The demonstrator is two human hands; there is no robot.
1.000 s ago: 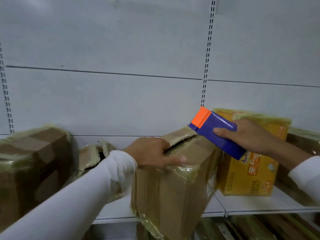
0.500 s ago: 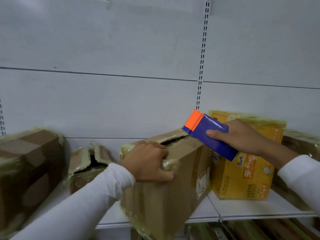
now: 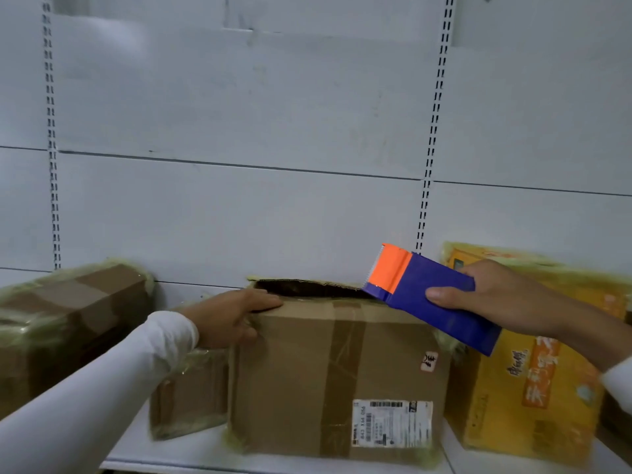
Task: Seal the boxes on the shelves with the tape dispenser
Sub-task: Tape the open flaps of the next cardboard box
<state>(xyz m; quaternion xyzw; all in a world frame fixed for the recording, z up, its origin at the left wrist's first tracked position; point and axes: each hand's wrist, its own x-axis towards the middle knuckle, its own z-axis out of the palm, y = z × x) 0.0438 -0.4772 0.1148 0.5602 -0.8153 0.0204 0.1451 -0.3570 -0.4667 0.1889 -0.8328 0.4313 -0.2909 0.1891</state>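
Note:
A brown cardboard box (image 3: 338,378) stands on the white shelf (image 3: 212,449), its front face toward me, with a shipping label low on the right. A dark gap shows along its top where the flap is not closed. My left hand (image 3: 229,319) grips the box's top left corner, fingers laid over the top edge. My right hand (image 3: 492,299) holds a blue tape dispenser (image 3: 431,299) with an orange cutter end. The cutter end hovers just above the box's top right edge.
A tape-wrapped brown box (image 3: 68,323) sits at the left. A smaller wrapped box (image 3: 188,395) stands behind my left forearm. A yellow printed box (image 3: 533,381) stands right of the brown one. The white back panel with slotted uprights (image 3: 431,138) rises behind.
The brown box has been turned from a corner-on pose to face me squarely. My left hand shifted to its top left corner. The dispenser stayed near the top right edge.

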